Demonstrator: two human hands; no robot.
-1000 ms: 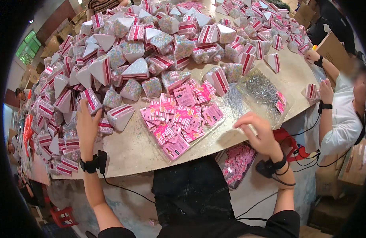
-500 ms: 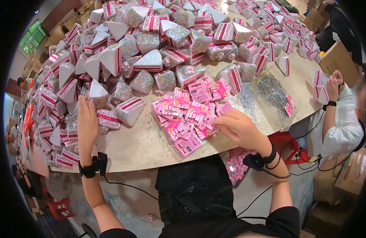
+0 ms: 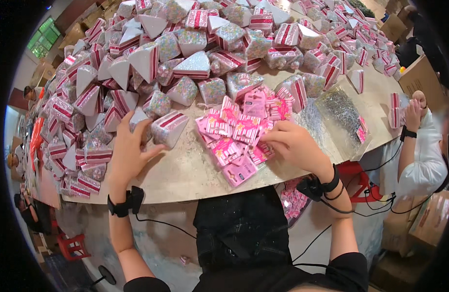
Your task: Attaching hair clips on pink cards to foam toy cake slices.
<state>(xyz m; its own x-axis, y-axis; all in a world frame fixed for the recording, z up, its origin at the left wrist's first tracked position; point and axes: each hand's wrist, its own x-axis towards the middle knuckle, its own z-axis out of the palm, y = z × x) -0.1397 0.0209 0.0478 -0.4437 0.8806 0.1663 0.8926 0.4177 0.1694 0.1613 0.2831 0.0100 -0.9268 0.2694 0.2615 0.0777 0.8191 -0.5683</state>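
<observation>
nearest, the pale speckled table (image 3: 185,173) curves along the person's dark lap. the right hand (image 3: 295,146) rests on a heap of pink packets (image 3: 239,134), fingers curled onto one at its edge. the left hand (image 3: 128,151) is spread wide, fingertips touching a striped wedge box (image 3: 168,127). just right of the heap lies a clear bag (image 3: 339,114). beyond, wedge boxes (image 3: 195,48) cover the table. far right, another person's hand (image 3: 413,114) holds a box; cardboard cartons (image 3: 419,78) stand behind.
</observation>
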